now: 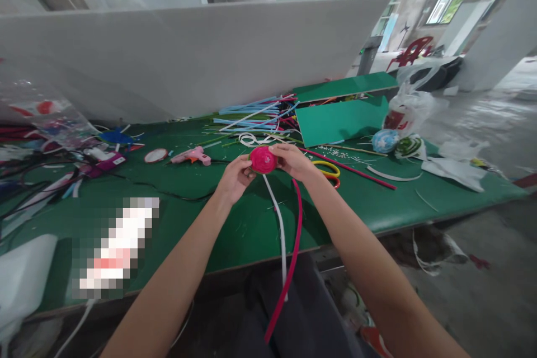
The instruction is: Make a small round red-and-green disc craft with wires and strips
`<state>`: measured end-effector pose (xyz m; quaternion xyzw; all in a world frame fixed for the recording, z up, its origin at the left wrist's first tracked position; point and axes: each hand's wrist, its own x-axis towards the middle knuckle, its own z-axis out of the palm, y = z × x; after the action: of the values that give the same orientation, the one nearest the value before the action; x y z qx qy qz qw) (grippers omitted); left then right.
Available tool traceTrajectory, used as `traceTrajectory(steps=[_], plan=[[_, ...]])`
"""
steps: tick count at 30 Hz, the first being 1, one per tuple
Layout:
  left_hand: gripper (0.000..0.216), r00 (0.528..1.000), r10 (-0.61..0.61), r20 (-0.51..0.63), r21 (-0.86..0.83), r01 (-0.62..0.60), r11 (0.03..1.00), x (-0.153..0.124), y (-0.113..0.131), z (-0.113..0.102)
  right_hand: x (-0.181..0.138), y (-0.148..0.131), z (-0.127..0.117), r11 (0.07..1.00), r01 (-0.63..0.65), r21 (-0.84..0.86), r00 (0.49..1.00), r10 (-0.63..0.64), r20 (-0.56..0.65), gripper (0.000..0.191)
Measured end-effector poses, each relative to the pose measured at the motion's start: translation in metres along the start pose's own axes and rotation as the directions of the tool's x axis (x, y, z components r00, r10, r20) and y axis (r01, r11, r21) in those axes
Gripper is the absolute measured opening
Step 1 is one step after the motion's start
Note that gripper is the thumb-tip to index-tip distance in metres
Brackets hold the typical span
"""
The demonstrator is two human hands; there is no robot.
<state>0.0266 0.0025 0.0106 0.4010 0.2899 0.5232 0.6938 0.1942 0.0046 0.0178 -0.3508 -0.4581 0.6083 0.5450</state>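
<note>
A round, coiled red disc (263, 160) is held up over the green table between my two hands. My left hand (238, 176) pinches its left edge, and the fingers of my right hand (291, 158) grip its upper right edge. From below the disc a white strip (278, 218) hangs down past the table's front edge. Beside it droops a red strip (296, 235); its upper end is near my right hand, and I cannot tell whether it joins the disc. Scissors with yellow and orange handles (328, 168) lie just behind my right wrist.
A pink glue gun (193, 155) lies left on the green table (235, 240), near a roll of tape (155, 155). Blue and white strips (251, 114) are heaped at the back beside a green box (342, 120). Plastic bags (413, 103) stand right. A pixelated object (119, 249) is front left.
</note>
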Motion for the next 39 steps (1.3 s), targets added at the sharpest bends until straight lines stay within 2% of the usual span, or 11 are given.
traceTrajectory(steps=[4,7,9,13,15,21,23,28,33,36,39], plan=[[0.017,0.981,0.155,-0.115,0.180,-0.133,0.975,0.0003,-0.0029,-0.0003,0.0016,0.0016,-0.0004,1.000,0.029,-0.005,0.999,-0.029,-0.040,0.031],[0.024,0.940,0.323,-0.107,0.385,-0.260,0.885,0.0001,-0.0057,-0.0008,0.0026,0.0022,-0.0012,1.000,0.029,-0.006,0.996,-0.030,-0.089,0.033],[0.025,0.926,0.369,-0.086,0.425,-0.301,0.854,0.0001,-0.0067,-0.0013,0.0028,0.0023,-0.0017,0.999,0.035,-0.018,0.994,-0.037,-0.107,0.033],[0.027,0.979,0.191,-0.066,0.271,-0.167,0.948,0.0012,-0.0059,-0.0034,0.0026,0.0024,-0.0017,0.999,0.046,-0.023,0.993,-0.048,-0.106,0.034],[0.028,0.988,0.140,-0.068,0.236,-0.120,0.964,0.0021,-0.0054,-0.0048,0.0024,0.0025,-0.0014,0.999,0.044,-0.021,0.994,-0.046,-0.101,0.034],[0.023,0.952,0.291,-0.094,0.394,-0.233,0.889,0.0029,-0.0064,-0.0043,0.0025,0.0039,-0.0015,0.997,0.050,-0.054,0.993,-0.055,-0.104,0.034],[0.021,0.956,0.275,-0.103,0.354,-0.223,0.908,0.0023,-0.0059,-0.0025,0.0027,0.0049,-0.0014,0.996,0.060,-0.063,0.993,-0.066,-0.098,0.033],[0.022,0.989,0.114,-0.090,0.139,-0.101,0.985,0.0024,-0.0035,-0.0014,0.0041,0.0061,-0.0013,0.997,0.077,0.004,0.995,-0.077,-0.060,0.029],[0.023,0.964,0.212,-0.164,0.147,-0.188,0.971,0.0054,-0.0029,-0.0056,0.0034,0.0010,-0.0025,0.987,0.031,0.159,0.998,-0.023,-0.054,0.021],[0.021,0.942,0.270,-0.201,0.174,-0.237,0.956,0.0063,-0.0031,-0.0063,0.0002,-0.0024,-0.0009,0.988,0.010,0.156,1.000,-0.007,-0.014,0.016],[0.020,0.927,0.300,-0.224,0.180,-0.263,0.948,0.0064,-0.0035,-0.0057,-0.0019,-0.0026,0.0013,0.993,0.013,0.118,1.000,-0.014,0.003,0.019]])
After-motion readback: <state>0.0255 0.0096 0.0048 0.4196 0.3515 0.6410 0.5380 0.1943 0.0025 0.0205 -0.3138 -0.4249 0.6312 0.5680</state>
